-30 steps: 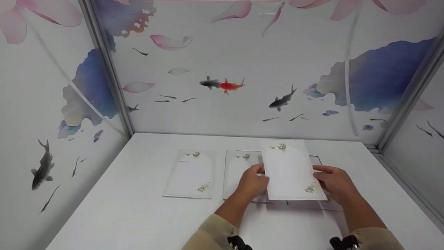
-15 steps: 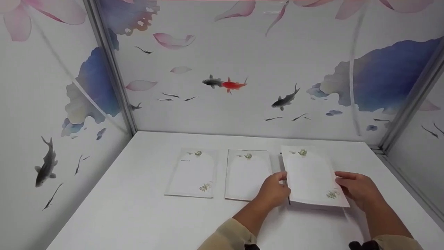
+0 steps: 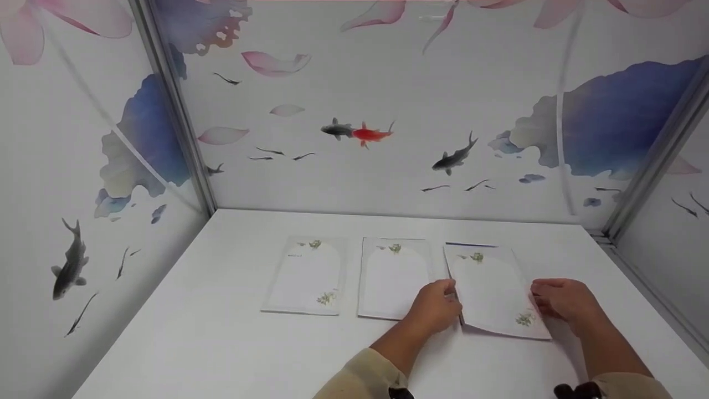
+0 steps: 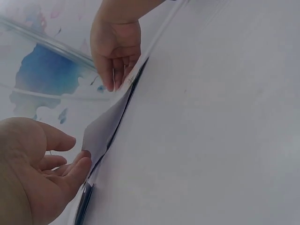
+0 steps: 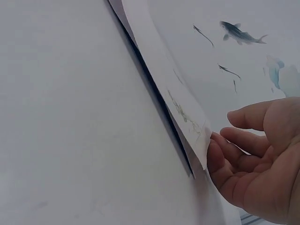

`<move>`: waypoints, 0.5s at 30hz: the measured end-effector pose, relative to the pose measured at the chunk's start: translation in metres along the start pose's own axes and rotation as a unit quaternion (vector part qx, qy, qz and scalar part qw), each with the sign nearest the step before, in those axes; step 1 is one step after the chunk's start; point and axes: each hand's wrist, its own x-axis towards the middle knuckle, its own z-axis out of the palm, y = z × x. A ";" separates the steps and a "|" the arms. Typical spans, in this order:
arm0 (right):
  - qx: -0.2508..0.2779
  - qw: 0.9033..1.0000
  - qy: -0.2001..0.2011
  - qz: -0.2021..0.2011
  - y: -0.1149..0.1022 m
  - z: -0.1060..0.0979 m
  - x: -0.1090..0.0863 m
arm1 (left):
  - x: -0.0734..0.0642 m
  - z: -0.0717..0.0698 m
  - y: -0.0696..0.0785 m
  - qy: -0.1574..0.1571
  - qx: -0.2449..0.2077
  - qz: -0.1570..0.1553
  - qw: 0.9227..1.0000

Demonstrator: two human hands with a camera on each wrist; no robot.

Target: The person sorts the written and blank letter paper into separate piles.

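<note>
A white sheet of paper point(image 3: 490, 291) with small green plant prints lies slightly curled over a flat thing at the right of the table. Only the dark blue edge point(image 3: 471, 244) of what lies beneath shows at the top. My left hand point(image 3: 435, 307) pinches the sheet's left edge. In the left wrist view, the left fingertips point(image 4: 84, 161) meet the paper's raised corner. On the opposite side, my right hand point(image 3: 565, 299) holds the right edge between its fingertips. The right wrist view shows the sheet's edge bent up at those fingertips point(image 5: 214, 152).
Two similar printed sheets lie in a row to the left: a middle one point(image 3: 393, 277) with a dark outline, and a left one point(image 3: 304, 277) bearing a short line of text. Patterned panels point(image 3: 388, 183) with metal posts point(image 3: 191, 149) enclose the white table point(image 3: 221, 343).
Both hands have carried the paper sheet to the right, away from the middle sheet, and lowered it. It now lies over the flat thing at the right.
</note>
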 end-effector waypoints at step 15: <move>-0.003 0.999 0.009 -0.047 -0.013 0.011 -0.005 | -0.002 -0.012 0.000 -0.001 -0.031 0.031 0.999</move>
